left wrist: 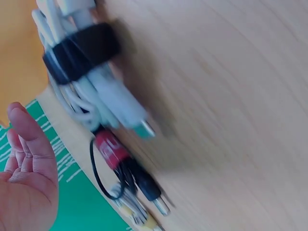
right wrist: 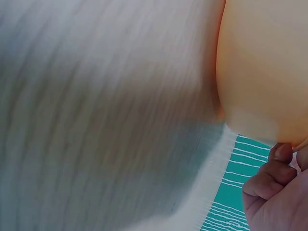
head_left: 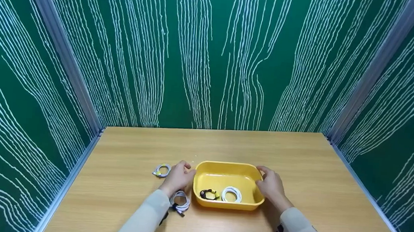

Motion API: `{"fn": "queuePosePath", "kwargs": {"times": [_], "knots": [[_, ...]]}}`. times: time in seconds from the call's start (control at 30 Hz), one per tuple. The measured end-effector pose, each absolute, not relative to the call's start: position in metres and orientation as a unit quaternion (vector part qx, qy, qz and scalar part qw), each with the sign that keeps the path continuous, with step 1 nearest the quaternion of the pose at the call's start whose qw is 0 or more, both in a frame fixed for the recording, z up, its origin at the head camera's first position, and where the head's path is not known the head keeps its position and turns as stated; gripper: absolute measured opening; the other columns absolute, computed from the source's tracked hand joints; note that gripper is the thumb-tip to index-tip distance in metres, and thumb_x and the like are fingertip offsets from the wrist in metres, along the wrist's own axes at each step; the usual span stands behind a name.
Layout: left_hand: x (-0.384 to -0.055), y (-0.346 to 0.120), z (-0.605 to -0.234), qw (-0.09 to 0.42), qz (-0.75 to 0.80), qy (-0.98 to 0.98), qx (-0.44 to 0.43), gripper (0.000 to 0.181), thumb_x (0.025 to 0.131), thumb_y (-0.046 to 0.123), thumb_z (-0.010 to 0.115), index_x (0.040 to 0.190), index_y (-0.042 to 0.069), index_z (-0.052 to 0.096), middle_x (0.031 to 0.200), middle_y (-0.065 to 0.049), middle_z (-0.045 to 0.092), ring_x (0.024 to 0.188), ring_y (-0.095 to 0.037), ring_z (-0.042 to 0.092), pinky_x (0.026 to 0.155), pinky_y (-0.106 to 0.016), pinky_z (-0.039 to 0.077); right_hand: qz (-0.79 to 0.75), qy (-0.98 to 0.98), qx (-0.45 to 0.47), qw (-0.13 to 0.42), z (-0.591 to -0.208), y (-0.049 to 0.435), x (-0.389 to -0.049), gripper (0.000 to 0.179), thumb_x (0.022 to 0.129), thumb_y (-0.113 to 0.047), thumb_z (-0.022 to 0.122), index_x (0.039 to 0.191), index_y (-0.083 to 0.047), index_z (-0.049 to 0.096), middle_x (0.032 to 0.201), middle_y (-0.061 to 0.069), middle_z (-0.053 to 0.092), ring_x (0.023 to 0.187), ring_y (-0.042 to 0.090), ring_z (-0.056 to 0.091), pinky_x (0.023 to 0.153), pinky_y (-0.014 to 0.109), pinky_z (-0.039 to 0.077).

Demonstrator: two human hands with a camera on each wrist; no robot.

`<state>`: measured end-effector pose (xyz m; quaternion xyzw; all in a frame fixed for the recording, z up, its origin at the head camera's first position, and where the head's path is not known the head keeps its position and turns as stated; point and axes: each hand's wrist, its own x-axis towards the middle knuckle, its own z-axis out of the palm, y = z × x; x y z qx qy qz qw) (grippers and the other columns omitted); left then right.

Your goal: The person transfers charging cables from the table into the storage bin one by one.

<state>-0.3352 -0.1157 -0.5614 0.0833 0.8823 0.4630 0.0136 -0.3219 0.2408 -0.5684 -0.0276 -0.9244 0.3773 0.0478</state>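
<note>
A yellow plastic bin point(head_left: 226, 205) stands between my two hands. Inside it, near the front wall, lie a dark cable coil point(head_left: 207, 195) with a yellow part and a white cable coil point(head_left: 239, 197). My right hand point(head_left: 272, 184) pinches the bin's right rim. At the left rim is my left hand point(head_left: 178, 178), fingers loosely bent, thumb tip right at the edge. Beside this hand lies a white cable point(head_left: 186, 204) bundled with a black strap. In the left wrist view a black cable with a red band point(left wrist: 111, 148) lies beyond that bundle; the head view hides it.
Farther left on the wooden table point(head_left: 135, 147) lies a light cable coil with yellow ties point(head_left: 158, 172). Green panels with white wavy lines point(head_left: 193, 56) wall in the back and both sides, with metal posts point(head_left: 374, 73) at the corners.
</note>
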Motion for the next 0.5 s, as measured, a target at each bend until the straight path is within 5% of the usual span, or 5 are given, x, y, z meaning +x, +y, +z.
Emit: {"fn": "queuePosePath", "kwargs": {"times": [0.2, 0.3, 0.5], "knots": [[-0.337, -0.128, -0.558, 0.001, 0.459, 0.884, 0.087, 0.038, 0.103, 0.023, 0.07, 0.125, -0.007, 0.062, 0.077, 0.003, 0.053, 0.061, -0.01, 0.05, 0.06, -0.025, 0.046, 0.376, -0.925, -0.027, 0.053, -0.569, 0.241, -0.323, 0.055, 0.087, 0.005, 0.065, 0.141, 0.0, 0.067, 0.089, 0.014, 0.067, 0.072, 0.021, 0.055, 0.059, 0.029, 0.042], [-0.337, -0.136, -0.554, 0.014, 0.457, 0.886, 0.07, 0.041, 0.101, 0.022, 0.072, 0.129, -0.006, 0.06, 0.079, 0.0, 0.055, 0.052, -0.009, 0.049, 0.049, -0.023, 0.044, 0.38, -0.923, -0.026, 0.054, -0.569, 0.241, -0.323, 0.055, 0.087, 0.005, 0.065, 0.141, 0.001, 0.066, 0.09, 0.014, 0.068, 0.074, 0.022, 0.056, 0.06, 0.03, 0.043], [-0.339, -0.148, -0.544, 0.002, 0.406, 0.913, 0.039, 0.037, 0.097, 0.019, 0.078, 0.126, 0.0, 0.066, 0.095, -0.006, 0.065, 0.079, -0.019, 0.062, 0.074, -0.036, 0.055, 0.383, -0.922, -0.024, 0.05, -0.57, 0.24, -0.323, 0.054, 0.088, 0.005, 0.065, 0.143, 0.002, 0.065, 0.1, 0.019, 0.071, 0.083, 0.025, 0.06, 0.066, 0.032, 0.048]]}}
